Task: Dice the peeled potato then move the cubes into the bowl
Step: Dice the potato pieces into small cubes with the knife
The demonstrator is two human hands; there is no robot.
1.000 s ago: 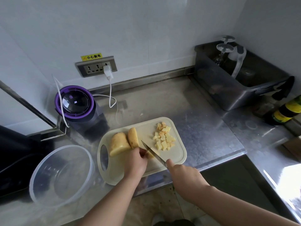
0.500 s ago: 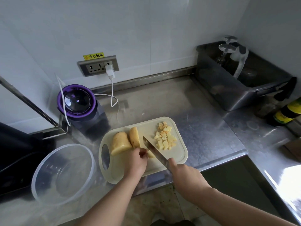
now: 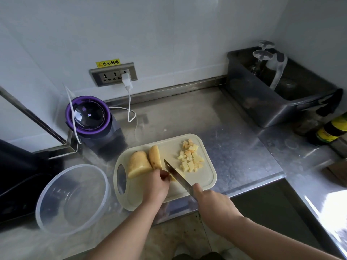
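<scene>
Gripping a knife (image 3: 178, 177) by its handle, the right hand (image 3: 212, 201) is clenched at the near edge of a pale cutting board (image 3: 205, 178), with the blade angled up and left across it. The left hand (image 3: 156, 184), fingers curled, pins a small potato slab (image 3: 179, 172) against the blade; fingers and steel hide most of it.

Just behind, two large uncut potato chunks (image 3: 139, 164) lean together. A loose pile of cubes (image 3: 190, 158) sits at the board's far right. A clear plastic bowl (image 3: 75, 166) stands on the steel tabletop (image 3: 234, 147) left of the board, and no cubes are visible in it.

Peeled potato is likely firm, dense and starch-slick, so it is best held flat face down, fingertips tucked back. The cubes look light and prone to scatter. They are better scooped on the blade or tipped from the board than pinched.
</scene>
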